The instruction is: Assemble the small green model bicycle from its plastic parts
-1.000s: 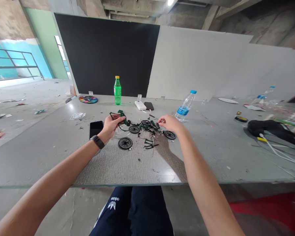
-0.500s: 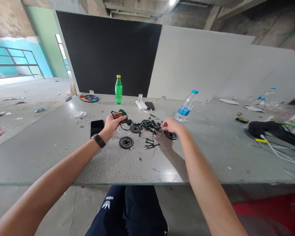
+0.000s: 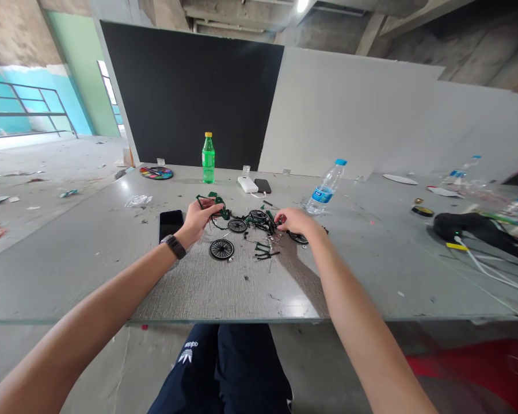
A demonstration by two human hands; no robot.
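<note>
The left hand (image 3: 198,217) grips a green, openwork frame piece (image 3: 216,198) beside scattered small parts (image 3: 262,247); nearer the edge lies a black wheel (image 3: 221,249), round and thin-spoked, on the grey, streaky tabletop (image 3: 224,296); navy trousers (image 3: 237,368) read "adidas"; the right hand (image 3: 296,220) bends downward, fingers bunched at the parts, its hold impossible to tell.

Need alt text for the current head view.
A person's left hand holds a green frame-like part over a gray table; the right hand is among small black and green parts near spoked wheels. A phone lies beside the left wrist; a green bottle and a blue-capped bottle stand farther back.
</note>
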